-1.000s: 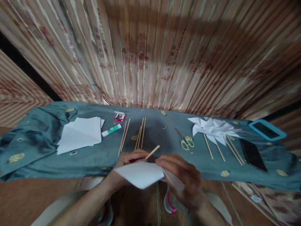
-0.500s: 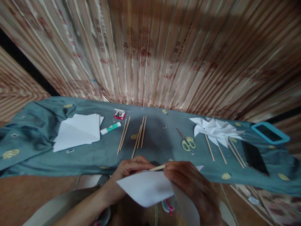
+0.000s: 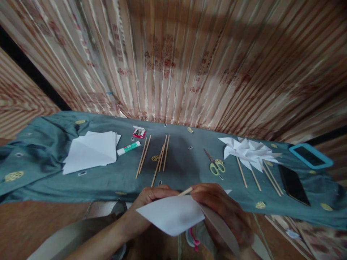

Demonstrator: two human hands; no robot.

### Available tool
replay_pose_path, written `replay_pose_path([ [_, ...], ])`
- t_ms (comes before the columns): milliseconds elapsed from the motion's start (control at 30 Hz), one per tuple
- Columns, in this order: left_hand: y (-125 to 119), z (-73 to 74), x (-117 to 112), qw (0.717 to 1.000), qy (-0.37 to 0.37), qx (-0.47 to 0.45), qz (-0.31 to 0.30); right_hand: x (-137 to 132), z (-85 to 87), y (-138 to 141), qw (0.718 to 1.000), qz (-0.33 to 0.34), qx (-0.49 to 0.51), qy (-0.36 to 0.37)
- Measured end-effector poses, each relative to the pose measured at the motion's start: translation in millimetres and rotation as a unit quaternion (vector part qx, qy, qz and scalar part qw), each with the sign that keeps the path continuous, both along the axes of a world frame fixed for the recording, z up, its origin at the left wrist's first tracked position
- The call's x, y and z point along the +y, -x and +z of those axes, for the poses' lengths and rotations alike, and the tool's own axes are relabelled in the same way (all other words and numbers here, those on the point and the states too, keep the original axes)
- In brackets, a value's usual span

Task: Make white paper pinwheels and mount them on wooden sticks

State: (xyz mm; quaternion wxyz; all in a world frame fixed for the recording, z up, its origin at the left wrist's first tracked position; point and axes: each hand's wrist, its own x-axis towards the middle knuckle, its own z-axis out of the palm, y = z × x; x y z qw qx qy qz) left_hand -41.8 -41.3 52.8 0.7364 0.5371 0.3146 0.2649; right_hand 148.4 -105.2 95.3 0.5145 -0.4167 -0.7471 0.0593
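My left hand [image 3: 151,196] and my right hand [image 3: 221,209] meet at the near edge of the table, both closed on a folded white paper [image 3: 173,215] and a thin wooden stick [image 3: 185,191] whose tip pokes out between the fingers. The left fingers pinch the stick behind the paper's upper edge. The right fingers press on the paper's right corner, where a flap hangs down toward my lap. Beyond the hands lie several loose wooden sticks [image 3: 159,157] on the teal cloth [image 3: 108,180].
On the cloth lie a stack of white paper [image 3: 90,151], a glue stick [image 3: 128,148], a small red box [image 3: 138,133], green-handled scissors [image 3: 215,165], finished white pinwheels on sticks [image 3: 249,151], a black phone [image 3: 294,184] and a blue-cased phone [image 3: 310,156]. A striped curtain [image 3: 173,61] hangs behind.
The right hand slid up over the stick's tip, hiding most of it. The paper's right flap dropped lower. The view shifted slightly.
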Motion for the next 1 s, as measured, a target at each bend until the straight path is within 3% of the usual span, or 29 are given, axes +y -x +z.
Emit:
replay_pose_path([
  [400,7,-3.3,-3,0.998,-0.044,0.04,-0.031,-2,4.3,0,0.997,-0.03,-0.011,0.07],
  [767,4,10.3,-2,0.994,-0.106,0.026,0.014,0,-0.3,4,0.996,-0.009,0.061,0.063],
  [867,3,4.6,0,0.998,-0.041,-0.005,0.037,0,-2.2,4,0.995,-0.004,0.066,0.073],
  [933,2,1.5,5,0.995,0.066,-0.038,0.067,0,-2.4,5,0.994,-0.002,0.072,0.084],
  [1000,1,1.9,15,0.974,0.187,-0.075,0.106,1,-1.1,7,0.993,0.002,0.071,0.09],
])
